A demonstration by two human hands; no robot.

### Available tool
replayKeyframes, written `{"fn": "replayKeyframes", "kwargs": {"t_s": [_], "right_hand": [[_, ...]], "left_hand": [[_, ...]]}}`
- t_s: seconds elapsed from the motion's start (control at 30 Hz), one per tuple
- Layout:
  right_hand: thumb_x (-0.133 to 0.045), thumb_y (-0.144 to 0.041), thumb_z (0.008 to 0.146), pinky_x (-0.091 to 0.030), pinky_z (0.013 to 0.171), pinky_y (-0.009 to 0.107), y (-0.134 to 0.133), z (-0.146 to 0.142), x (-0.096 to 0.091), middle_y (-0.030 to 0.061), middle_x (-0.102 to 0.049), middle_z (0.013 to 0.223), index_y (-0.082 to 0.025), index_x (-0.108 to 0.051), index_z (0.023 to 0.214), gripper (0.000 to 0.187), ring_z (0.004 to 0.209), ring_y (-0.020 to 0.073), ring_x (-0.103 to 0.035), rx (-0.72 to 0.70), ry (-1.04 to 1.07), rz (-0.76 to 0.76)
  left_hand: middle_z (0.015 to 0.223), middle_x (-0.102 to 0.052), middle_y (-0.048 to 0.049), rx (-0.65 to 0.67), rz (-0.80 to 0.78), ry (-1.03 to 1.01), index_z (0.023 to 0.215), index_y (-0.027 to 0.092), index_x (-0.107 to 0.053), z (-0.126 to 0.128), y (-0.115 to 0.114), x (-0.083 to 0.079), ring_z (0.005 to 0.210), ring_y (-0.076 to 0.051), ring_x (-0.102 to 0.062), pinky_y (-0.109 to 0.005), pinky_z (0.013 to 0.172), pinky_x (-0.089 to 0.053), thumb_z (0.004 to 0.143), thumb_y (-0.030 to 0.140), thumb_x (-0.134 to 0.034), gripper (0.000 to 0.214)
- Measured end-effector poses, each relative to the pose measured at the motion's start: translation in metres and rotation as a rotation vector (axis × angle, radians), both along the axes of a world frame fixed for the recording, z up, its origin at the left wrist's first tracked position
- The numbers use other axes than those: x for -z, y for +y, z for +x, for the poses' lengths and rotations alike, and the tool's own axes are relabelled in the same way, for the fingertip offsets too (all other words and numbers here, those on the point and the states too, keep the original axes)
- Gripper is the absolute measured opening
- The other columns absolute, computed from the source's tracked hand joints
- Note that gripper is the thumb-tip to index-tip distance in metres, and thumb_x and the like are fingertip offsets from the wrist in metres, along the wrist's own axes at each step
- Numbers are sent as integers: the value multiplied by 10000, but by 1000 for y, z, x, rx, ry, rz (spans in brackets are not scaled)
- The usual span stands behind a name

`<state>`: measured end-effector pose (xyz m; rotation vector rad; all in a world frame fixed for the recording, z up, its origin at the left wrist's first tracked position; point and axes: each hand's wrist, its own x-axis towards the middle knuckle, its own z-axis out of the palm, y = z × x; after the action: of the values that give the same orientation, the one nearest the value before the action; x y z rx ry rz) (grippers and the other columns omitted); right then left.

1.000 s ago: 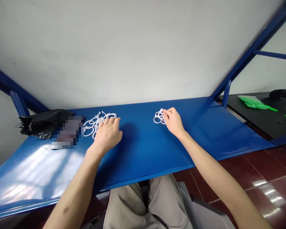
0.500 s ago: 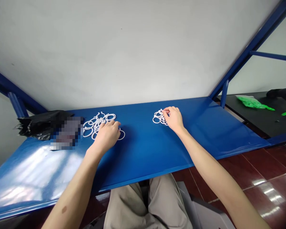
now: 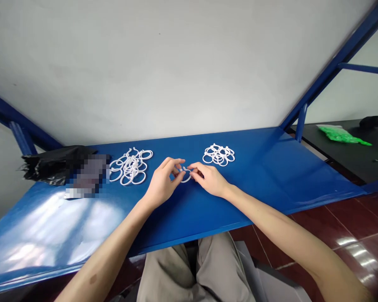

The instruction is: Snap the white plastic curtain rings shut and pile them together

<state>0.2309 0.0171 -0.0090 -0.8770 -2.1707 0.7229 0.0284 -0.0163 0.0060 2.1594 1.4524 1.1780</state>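
A single white shower curtain ring [image 3: 186, 180] is held between my two hands over the middle of the blue table [image 3: 189, 212]. Thumb and fingers of my left hand [image 3: 166, 178] pinch its left side. On its right side my right hand [image 3: 208, 178] grips it with thumb and forefinger. The ring's upper ends show between the fingertips; whether they are joined I cannot tell. Left of my hands lies a loose heap of white rings [image 3: 132, 171], some with open ends sticking up. Beyond my right hand is a flatter pile of similar rings [image 3: 219, 155].
A crumpled black plastic bag [image 3: 55, 163] and a blurred flat packet [image 3: 88, 176] lie at the table's left. Blue frame bars [image 3: 327, 67] rise on both sides before a white wall [image 3: 176, 75]. A green packet [image 3: 343, 135] rests on a black table [image 3: 321, 147] at right.
My left hand has come right from the heap, bringing a ring. My right hand has left the right-hand pile and moved left and nearer me, and now grips the same ring.
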Motion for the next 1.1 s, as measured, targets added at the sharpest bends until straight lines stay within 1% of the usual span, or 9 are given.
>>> {"fn": "replayKeyframes", "kwargs": {"t_s": [0.1,0.17,0.27,0.4,0.6,0.77,0.9,1.0,1.1], "right_hand": [[-554,-273,980,-547,732,291,0,-1,-1,36,-707,963,-215,-633,1009,102,773,151,-674,45,56,9],[-602,-317,959,-560,729,285,-1,-2,0,41,-710,1009,-217,-619,1029,123,788,151,-687,30,95,-30],[-579,-334,981,-571,729,281,-3,-3,2,15,-737,938,-232,-601,1095,155,789,154,-713,-5,118,-113],[-555,-295,987,-565,740,285,-5,-5,3,14,-737,894,-223,-618,1077,131,779,157,-710,40,152,-39],[-514,-288,1022,-545,722,294,-6,-4,1,32,-718,924,-228,-663,986,165,792,166,-678,55,96,118],[-444,-259,1054,-541,795,336,-8,1,4,68,-693,931,-214,-665,1016,229,880,201,-657,-70,8,297],[-430,-237,1056,-545,776,341,-7,1,4,76,-693,916,-203,-668,1053,240,854,203,-650,-79,-28,381],[-470,-234,1044,-552,796,327,-2,-1,0,65,-710,935,-203,-677,1068,210,872,191,-665,0,-8,419],[-522,-262,1024,-551,847,347,10,8,-5,58,-721,979,-220,-699,1033,182,929,202,-669,178,-6,446]], "left_hand": [[889,-681,-27,-9,-77,-121,1147,220,-607,1,0,2,886,-177,-704,-311,810,-553,914,322,-608,254],[911,-692,-29,5,-154,-234,1149,215,-590,1,0,4,804,-165,-715,-311,777,-558,909,371,-619,287],[991,-702,-45,7,-221,-355,1170,215,-575,2,1,8,730,-150,-716,-298,717,-562,893,419,-631,349],[994,-738,-59,-58,-250,-369,1144,209,-623,4,2,10,736,-167,-727,-295,706,-573,866,486,-661,395],[798,-763,-10,-80,-265,-237,914,220,-692,7,-1,8,696,-176,-720,-269,664,-547,900,495,-606,289],[723,-746,20,-50,-186,-136,828,233,-680,5,-5,13,640,-147,-693,-234,642,-510,914,369,-579,190],[777,-754,16,-12,-140,-40,884,236,-675,4,-2,16,672,-140,-682,-230,658,-505,946,345,-541,184],[916,-767,-29,1,-36,136,967,232,-703,-1,8,12,807,-173,-669,-285,770,-518,997,399,-473,286],[1115,-752,-85,-132,94,336,1163,211,-700,-15,21,10,1026,-254,-624,-409,955,-477,1033,409,-374,403]]}}
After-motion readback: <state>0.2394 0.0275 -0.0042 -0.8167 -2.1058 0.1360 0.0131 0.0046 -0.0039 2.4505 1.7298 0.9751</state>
